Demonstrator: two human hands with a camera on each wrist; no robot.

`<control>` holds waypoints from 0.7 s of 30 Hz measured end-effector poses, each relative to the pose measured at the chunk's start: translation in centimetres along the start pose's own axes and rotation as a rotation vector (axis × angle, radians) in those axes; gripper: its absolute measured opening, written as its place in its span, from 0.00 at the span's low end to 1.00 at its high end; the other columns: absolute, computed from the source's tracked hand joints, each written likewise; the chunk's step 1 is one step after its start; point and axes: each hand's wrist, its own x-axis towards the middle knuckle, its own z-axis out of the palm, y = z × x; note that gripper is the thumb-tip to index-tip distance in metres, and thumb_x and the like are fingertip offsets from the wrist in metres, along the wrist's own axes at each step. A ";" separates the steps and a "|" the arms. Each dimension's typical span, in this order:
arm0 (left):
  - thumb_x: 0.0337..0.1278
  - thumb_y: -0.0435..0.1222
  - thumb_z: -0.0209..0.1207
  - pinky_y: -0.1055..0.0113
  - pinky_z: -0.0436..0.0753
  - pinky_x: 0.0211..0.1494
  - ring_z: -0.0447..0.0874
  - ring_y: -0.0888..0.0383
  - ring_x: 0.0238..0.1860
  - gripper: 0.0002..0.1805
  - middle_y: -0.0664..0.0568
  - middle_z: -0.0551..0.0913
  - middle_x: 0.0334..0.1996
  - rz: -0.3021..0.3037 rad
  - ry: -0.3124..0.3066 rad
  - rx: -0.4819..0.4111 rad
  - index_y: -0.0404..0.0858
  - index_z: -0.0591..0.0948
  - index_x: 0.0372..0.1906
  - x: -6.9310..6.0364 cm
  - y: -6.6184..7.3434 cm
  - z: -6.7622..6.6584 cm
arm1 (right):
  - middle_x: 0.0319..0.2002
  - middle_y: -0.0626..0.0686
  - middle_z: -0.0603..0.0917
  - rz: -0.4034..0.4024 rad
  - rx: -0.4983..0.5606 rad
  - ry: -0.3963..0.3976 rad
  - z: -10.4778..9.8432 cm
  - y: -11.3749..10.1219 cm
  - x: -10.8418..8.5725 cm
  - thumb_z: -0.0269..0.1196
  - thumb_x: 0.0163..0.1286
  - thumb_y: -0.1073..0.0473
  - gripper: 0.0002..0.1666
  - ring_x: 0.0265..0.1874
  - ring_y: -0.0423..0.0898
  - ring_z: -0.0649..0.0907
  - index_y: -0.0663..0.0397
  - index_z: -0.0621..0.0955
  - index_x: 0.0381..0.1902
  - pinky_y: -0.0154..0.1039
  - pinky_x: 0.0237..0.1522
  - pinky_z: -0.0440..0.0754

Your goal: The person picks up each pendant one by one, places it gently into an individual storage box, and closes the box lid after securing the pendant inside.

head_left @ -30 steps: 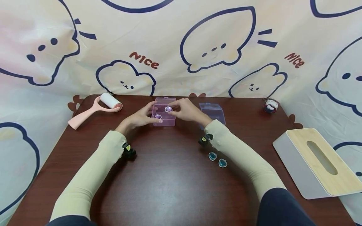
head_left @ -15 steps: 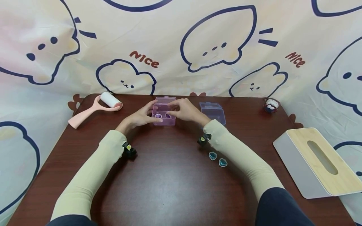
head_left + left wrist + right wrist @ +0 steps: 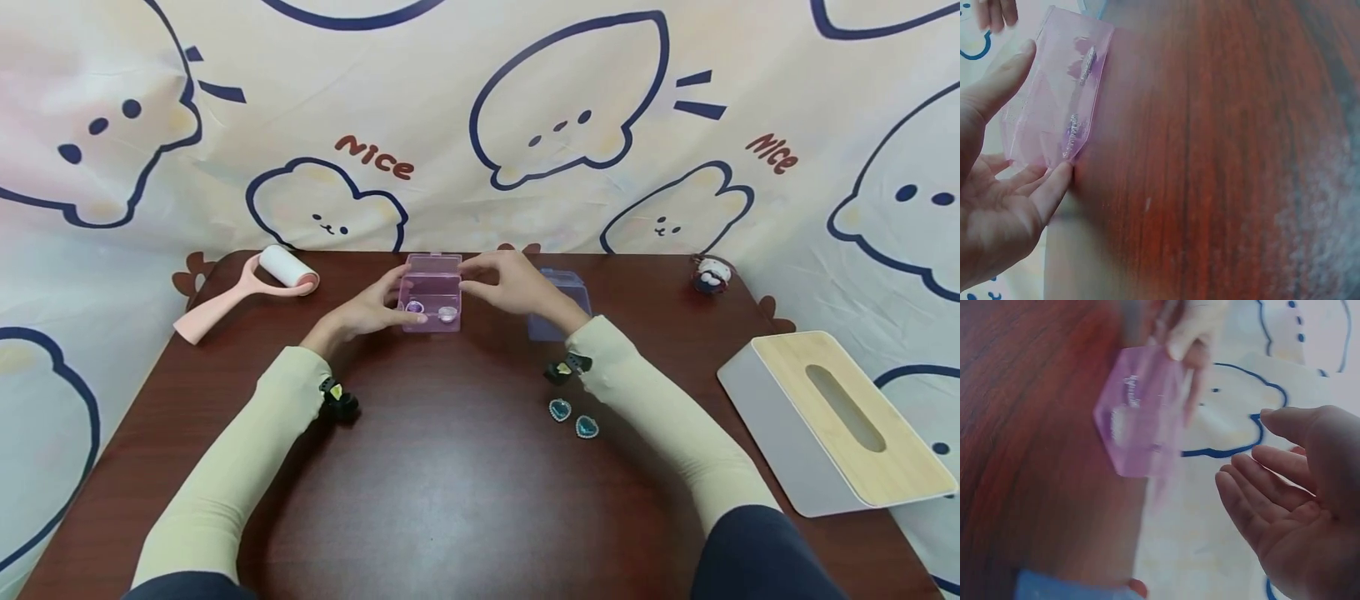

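pink box (image 3: 437,286) in left fingers (image 3: 1052,189), two ornaments (image 3: 447,314) inside

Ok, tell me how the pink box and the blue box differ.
The pink box is held by the left hand, while the blue box is not in its grip. The pink box shows two jewelled pieces inside; the blue box's contents can't be told, as the right arm partly hides it. Both are see-through plastic.
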 end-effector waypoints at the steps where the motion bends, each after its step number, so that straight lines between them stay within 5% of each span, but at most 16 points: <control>1: 0.62 0.41 0.70 0.37 0.57 0.81 0.52 0.37 0.82 0.59 0.40 0.51 0.82 0.006 -0.002 -0.007 0.50 0.39 0.84 0.0 0.1 0.0 | 0.59 0.52 0.87 -0.002 0.001 0.005 -0.5 0.0 -0.6 0.66 0.74 0.48 0.24 0.60 0.47 0.85 0.52 0.84 0.62 0.46 0.65 0.81; 4: 0.61 0.43 0.71 0.36 0.56 0.81 0.52 0.37 0.81 0.61 0.38 0.49 0.81 0.032 0.038 0.024 0.51 0.38 0.84 0.0 0.5 0.1 | 0.59 0.51 0.87 0.010 0.001 0.014 -2.2 0.0 -2.9 0.67 0.73 0.48 0.23 0.59 0.47 0.85 0.50 0.84 0.61 0.48 0.64 0.82; 7: 0.58 0.51 0.71 0.34 0.55 0.80 0.49 0.39 0.81 0.62 0.40 0.45 0.82 0.085 0.150 0.144 0.53 0.39 0.84 -0.1 1.8 0.8 | 0.58 0.50 0.87 0.027 0.009 0.014 -3.8 0.1 -5.6 0.69 0.71 0.48 0.23 0.55 0.47 0.86 0.49 0.85 0.60 0.49 0.60 0.85; 10: 0.54 0.57 0.72 0.33 0.56 0.80 0.46 0.43 0.82 0.60 0.44 0.44 0.82 0.190 0.265 0.278 0.55 0.46 0.84 0.0 4.2 2.8 | 0.57 0.50 0.87 0.042 0.010 0.008 -5.1 0.8 -8.5 0.70 0.70 0.50 0.22 0.54 0.48 0.86 0.48 0.85 0.60 0.49 0.56 0.86; 12: 0.55 0.55 0.72 0.34 0.57 0.80 0.47 0.45 0.82 0.56 0.45 0.47 0.82 0.294 0.285 0.309 0.55 0.52 0.83 0.2 6.1 4.6 | 0.56 0.51 0.88 0.056 0.001 -0.012 -5.6 1.3 -10.4 0.70 0.70 0.51 0.22 0.52 0.49 0.86 0.49 0.85 0.59 0.50 0.54 0.87; 16: 0.58 0.50 0.72 0.42 0.63 0.80 0.58 0.44 0.79 0.50 0.45 0.56 0.79 0.427 0.175 0.329 0.53 0.57 0.81 1.0 9.1 8.6 | 0.53 0.55 0.89 0.087 -0.029 -0.065 -5.4 2.2 -13.4 0.72 0.68 0.51 0.22 0.47 0.51 0.86 0.52 0.86 0.57 0.52 0.52 0.86; 18: 0.59 0.49 0.72 0.43 0.65 0.79 0.61 0.43 0.77 0.52 0.43 0.56 0.78 0.405 0.083 0.342 0.51 0.55 0.82 1.8 9.7 10.3 | 0.52 0.56 0.89 0.093 -0.046 -0.086 -4.7 2.6 -14.7 0.73 0.66 0.52 0.23 0.48 0.51 0.87 0.55 0.87 0.56 0.53 0.52 0.86; 21: 0.57 0.52 0.72 0.43 0.64 0.80 0.58 0.41 0.77 0.59 0.39 0.52 0.77 0.273 -0.036 0.354 0.51 0.47 0.84 3.6 10.1 12.5 | 0.51 0.56 0.89 0.124 -0.077 -0.125 -3.3 3.2 -16.5 0.74 0.64 0.50 0.25 0.50 0.51 0.87 0.56 0.86 0.55 0.52 0.53 0.86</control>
